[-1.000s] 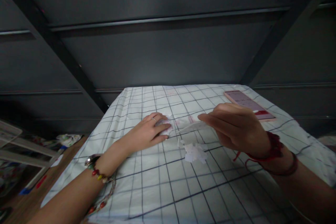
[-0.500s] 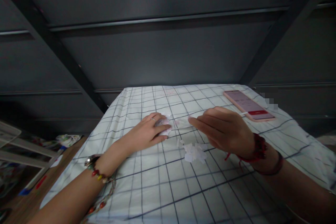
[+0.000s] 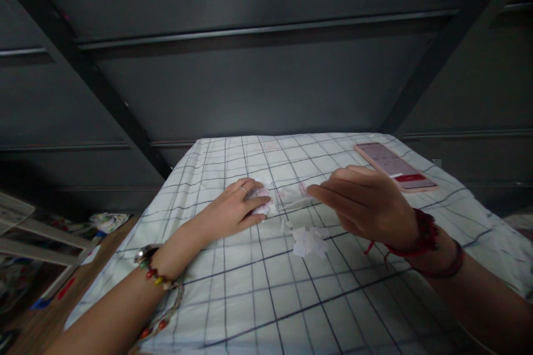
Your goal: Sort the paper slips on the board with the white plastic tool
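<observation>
My left hand [image 3: 237, 208] lies with its fingers spread over a small whitish-pink sheet [image 3: 264, 208], pressing it against the checked cloth. A thin see-through strip [image 3: 291, 195] with faint pink marks stretches from that sheet toward the right. Its far end is pinched between the fingertips of my right hand [image 3: 362, 199], which is raised a little above the cloth. Below the strip lies a small heap of white scraps [image 3: 310, 241], with no hand touching it. What exactly the sheet and strip are is too blurred to tell.
A phone in a pink case [image 3: 393, 166] lies at the back right of the checked cloth [image 3: 258, 299]. Dark grey panels [image 3: 250, 89] rise behind it. To the left stand white rails [image 3: 45, 247], with a crumpled bag [image 3: 109, 222] on the floor.
My right hand has moved slightly to the right, and more of the see-through strip shows between the hands. My left hand has stayed in place.
</observation>
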A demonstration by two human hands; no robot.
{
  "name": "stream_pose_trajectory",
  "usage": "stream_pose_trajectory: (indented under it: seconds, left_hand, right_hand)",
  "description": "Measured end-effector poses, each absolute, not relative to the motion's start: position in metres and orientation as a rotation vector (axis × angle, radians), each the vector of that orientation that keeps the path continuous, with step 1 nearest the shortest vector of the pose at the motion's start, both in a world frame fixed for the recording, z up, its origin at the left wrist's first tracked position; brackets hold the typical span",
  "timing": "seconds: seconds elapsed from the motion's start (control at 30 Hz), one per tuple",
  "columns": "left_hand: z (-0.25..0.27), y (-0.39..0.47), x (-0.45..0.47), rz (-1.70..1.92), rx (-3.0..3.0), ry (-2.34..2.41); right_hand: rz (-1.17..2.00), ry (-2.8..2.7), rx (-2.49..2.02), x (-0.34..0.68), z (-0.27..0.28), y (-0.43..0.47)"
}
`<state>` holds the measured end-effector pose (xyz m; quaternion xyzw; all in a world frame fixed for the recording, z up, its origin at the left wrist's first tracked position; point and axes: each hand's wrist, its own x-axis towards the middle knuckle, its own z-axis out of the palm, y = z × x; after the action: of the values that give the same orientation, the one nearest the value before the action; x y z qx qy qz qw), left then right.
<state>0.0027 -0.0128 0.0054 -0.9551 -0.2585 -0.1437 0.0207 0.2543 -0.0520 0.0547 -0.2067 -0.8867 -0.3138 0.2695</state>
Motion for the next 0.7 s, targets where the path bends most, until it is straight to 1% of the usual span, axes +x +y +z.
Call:
stream_pose_trajectory:
  seconds: [0.7]
  left_hand:
    - [0.0059,-0.0126,0.0042,-0.4,-2.959,-0.8]
  right_hand:
    - [-0.85,-2.379,-0.539,0.2502,0.0517,-0.0509]
